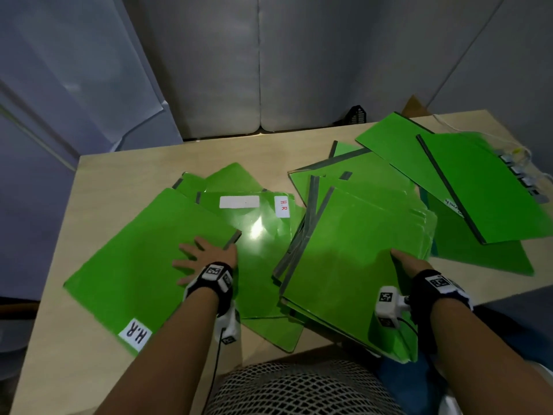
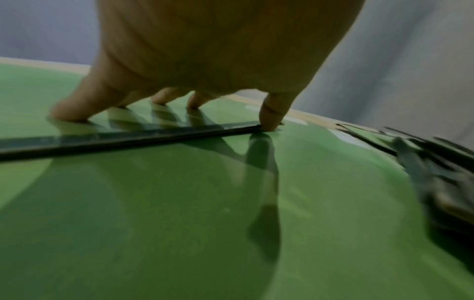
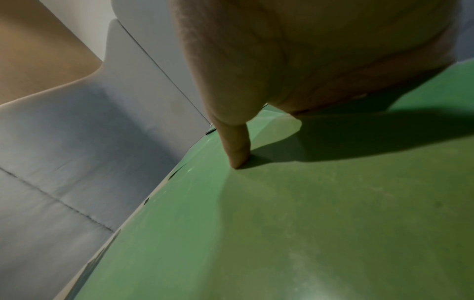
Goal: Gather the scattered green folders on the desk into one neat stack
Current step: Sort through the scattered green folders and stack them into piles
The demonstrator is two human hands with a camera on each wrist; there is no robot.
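Note:
Several green folders lie scattered over the wooden desk [image 1: 119, 169]. My left hand [image 1: 203, 259] rests with spread, straight fingers on a green folder labelled H.R [image 1: 128, 265] at the front left. In the left wrist view the fingertips [image 2: 69, 115] press on this folder [image 2: 179, 203] and the thumb touches its dark spine [image 2: 128, 140]. My right hand [image 1: 410, 262] holds the right edge of a fanned stack of green folders [image 1: 353, 265] that overhangs the desk's front edge. Its thumb [image 3: 238, 158] presses on the top folder [image 3: 307, 223]; the other fingers are hidden underneath.
A clear-covered green folder with white labels [image 1: 254, 223] lies between my hands. More green folders [image 1: 478, 187] overlap at the back right, near a cable and small grey clips [image 1: 520, 175]. A black object [image 1: 357, 115] stands behind the desk. A mesh chair back [image 1: 299, 390] is below me.

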